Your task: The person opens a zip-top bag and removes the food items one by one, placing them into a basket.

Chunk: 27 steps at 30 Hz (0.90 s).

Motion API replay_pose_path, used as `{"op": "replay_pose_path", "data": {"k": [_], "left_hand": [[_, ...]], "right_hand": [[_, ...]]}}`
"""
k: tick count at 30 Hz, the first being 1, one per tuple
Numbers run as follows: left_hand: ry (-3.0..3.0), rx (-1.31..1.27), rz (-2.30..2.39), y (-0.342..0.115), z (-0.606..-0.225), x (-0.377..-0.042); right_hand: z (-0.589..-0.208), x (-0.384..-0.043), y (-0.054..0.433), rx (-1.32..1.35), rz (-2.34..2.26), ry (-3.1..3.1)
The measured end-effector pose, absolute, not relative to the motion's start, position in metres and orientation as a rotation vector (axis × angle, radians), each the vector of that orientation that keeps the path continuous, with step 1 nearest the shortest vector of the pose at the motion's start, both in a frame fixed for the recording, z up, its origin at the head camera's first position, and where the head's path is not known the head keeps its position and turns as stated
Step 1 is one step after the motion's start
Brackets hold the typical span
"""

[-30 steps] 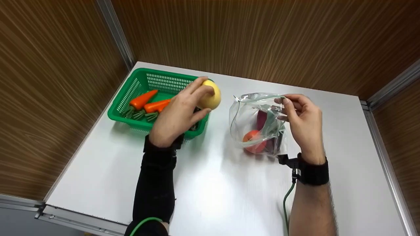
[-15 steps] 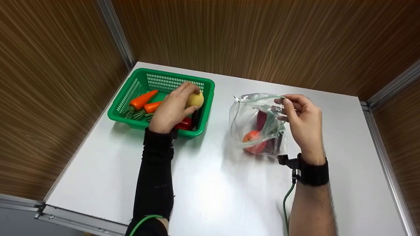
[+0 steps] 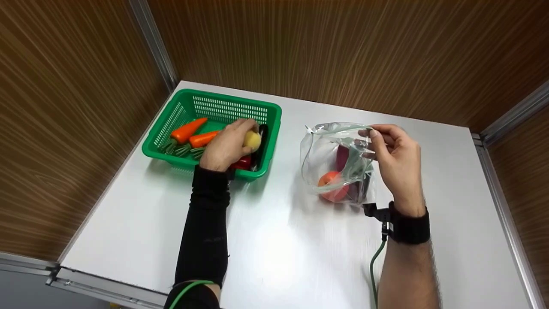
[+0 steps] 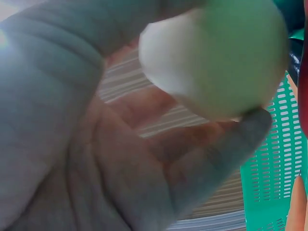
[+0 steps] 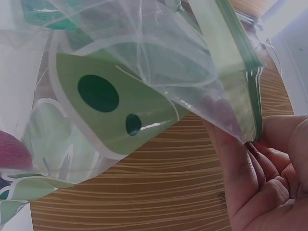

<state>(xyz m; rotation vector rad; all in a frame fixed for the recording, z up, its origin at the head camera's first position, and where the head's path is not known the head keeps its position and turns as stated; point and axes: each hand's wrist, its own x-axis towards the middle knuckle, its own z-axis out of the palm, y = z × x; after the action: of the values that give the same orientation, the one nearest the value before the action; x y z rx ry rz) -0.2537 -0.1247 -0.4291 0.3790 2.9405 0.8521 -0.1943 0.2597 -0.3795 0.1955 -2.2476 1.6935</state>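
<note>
My left hand [image 3: 229, 146] is down inside the green basket [image 3: 150, 143], its fingers and thumb around a yellow fruit [image 3: 252, 141]. In the left wrist view this fruit [image 4: 226, 62] is smooth and rounded, with a narrower blunt end towards the palm. On the right, my right hand [image 3: 396, 154] pinches the rim of a clear zip bag [image 3: 313, 161] between thumb and fingers and keeps its mouth spread. A round red-orange fruit [image 3: 332, 186] and purple items [image 3: 342, 158] lie inside the bag. The right wrist view shows green print on the bag [image 5: 120, 91].
Orange carrots [image 3: 188, 131] with green stem ends lie in the basket's left half. A shiny red vegetable [image 3: 242, 163] and a long dark one [image 3: 262, 137] are at its right end. Wood-grain panels [image 3: 317, 56] enclose the white table [image 3: 266, 249].
My left hand has carried the yellow fruit from above the basket's right rim back left and down into the basket. The right hand and the bag have stayed put.
</note>
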Motion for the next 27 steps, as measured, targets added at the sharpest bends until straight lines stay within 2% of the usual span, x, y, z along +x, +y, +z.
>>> {"op": "replay_pose_path", "data": {"k": [12, 18, 27], "left_hand": [[2.904, 0.282, 0.662, -0.123, -0.427, -0.253], [2.916, 0.281, 0.708, -0.122, -0.418, -0.245], [3.104, 0.497, 0.863, -0.108, -0.388, -0.222]], "right_hand": [[-0.379, -0.195, 0.260, 0.208, 1.695, -2.256], [-0.380, -0.196, 0.259, 0.202, 1.690, -2.268], [-0.379, -0.195, 0.257, 0.212, 1.700, -2.261]]}}
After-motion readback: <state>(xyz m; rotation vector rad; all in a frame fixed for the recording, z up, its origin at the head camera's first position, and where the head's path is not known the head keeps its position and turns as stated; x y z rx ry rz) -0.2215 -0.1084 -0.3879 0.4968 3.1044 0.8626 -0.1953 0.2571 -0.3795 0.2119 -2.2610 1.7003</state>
